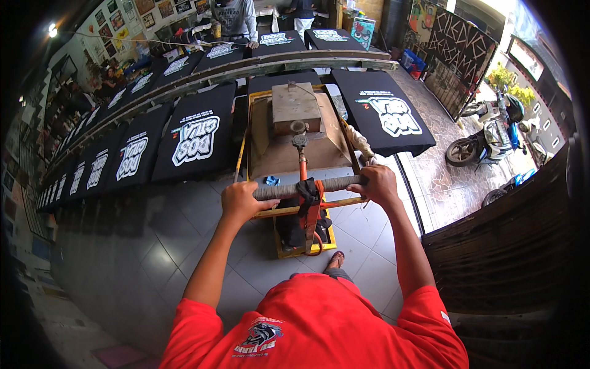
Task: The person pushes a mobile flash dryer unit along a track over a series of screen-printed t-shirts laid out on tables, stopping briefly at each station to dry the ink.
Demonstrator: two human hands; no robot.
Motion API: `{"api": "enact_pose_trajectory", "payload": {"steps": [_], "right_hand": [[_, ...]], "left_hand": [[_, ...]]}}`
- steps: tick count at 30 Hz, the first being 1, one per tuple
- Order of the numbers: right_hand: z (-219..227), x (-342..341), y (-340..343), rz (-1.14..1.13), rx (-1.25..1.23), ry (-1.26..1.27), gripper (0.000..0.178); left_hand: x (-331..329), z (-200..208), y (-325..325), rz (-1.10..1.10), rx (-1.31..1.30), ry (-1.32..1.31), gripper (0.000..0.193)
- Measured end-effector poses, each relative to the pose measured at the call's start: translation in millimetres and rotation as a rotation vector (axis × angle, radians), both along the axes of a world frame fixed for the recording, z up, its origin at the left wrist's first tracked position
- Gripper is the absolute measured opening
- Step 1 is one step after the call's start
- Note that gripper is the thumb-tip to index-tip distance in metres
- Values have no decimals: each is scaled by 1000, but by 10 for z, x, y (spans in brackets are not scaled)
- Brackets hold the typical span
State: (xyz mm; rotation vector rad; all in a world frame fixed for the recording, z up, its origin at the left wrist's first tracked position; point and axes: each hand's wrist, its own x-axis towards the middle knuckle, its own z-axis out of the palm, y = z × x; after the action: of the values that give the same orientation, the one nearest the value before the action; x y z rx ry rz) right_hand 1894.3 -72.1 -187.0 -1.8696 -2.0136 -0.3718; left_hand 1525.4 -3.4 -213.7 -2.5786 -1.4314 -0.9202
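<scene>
So from where I'm standing, far left, about 9 to 11 o'clock of the person in red, there's a whole run of black shirts laid flat with chunky white prints, the big near shirt (195, 132) sitting at about 11.

Left hand (239, 202), also around 11, is wrapped round the left end of a grey wrapped bar (335, 183), thumb lying along it. That bar belongs to the main thing here, a boxy metal hood (267, 154) dead ahead at 12, slung in a yellow frame (278, 237). An orange pipe (303, 167) runs from the hood back toward the bar. One sandalled foot (335, 259) is planted close by the frame's base, so I'd mind the toes.

Right hand (380, 186), at 1, is closed round the other end of the bar. Past it, also at 1, another printed shirt (384, 120) lies right beside the hood; can't tell if they touch. Motorbike (491, 138) is parked well off at 2.

My two cents: wide grip is good, load both ends evenly so the hood doesn't twist, go slow, and watch its edges near those shirts on either side.
</scene>
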Motion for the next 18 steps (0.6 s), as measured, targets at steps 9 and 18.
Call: {"api": "enact_pose_trajectory", "payload": {"steps": [9,18], "right_hand": [[-23,106,-8,84,-11,34,60],[-40,641,-449,83,-5,-1,56]], "left_hand": [[-1,-158,80,-64,175,-88,72],[567,-164,-375,-94,274,-94,70]]}}
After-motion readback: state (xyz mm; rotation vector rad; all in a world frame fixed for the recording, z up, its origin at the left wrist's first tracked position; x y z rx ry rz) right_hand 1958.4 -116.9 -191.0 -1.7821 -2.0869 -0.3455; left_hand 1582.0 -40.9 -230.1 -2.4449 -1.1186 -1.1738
